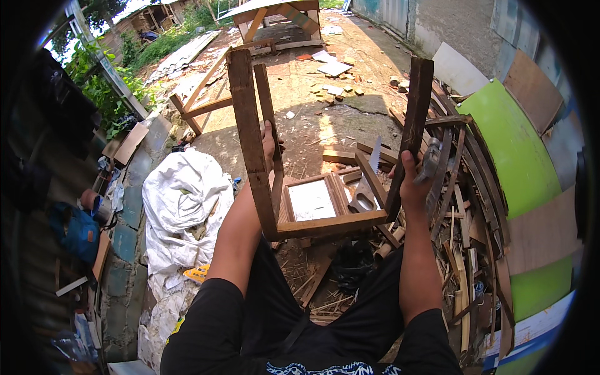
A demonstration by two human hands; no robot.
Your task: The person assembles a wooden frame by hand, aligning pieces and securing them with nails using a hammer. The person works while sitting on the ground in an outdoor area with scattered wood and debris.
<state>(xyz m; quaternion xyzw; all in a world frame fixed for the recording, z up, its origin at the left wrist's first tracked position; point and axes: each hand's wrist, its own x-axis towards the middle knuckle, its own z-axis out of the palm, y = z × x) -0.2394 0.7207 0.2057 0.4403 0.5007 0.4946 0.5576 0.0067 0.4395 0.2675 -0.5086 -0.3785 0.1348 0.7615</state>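
A dark wooden frame point(331, 224), made of uprights joined by a low crosspiece, stands tilted before my knees. My left hand point(269, 147) is closed round the narrower piece of its left side, partly hidden by the front upright. My right hand point(412, 187) grips the right upright, thumb up along the wood. A hammer point(430, 160) shows its metal head just beside my right hand's fingers; whether that hand also holds it I cannot tell. Beyond the crosspiece lie a small brown frame with a white panel point(311, 200) and a handsaw point(370, 178) on wood pieces.
A white sack point(181, 200) lies left of my leg. Long timber strips point(481, 181) and green boards point(515, 140) lean along the right. A black plastic bag point(353, 265) sits between my legs. Wood offcuts point(337, 92) litter the ground ahead, before a wooden table-like structure point(278, 22).
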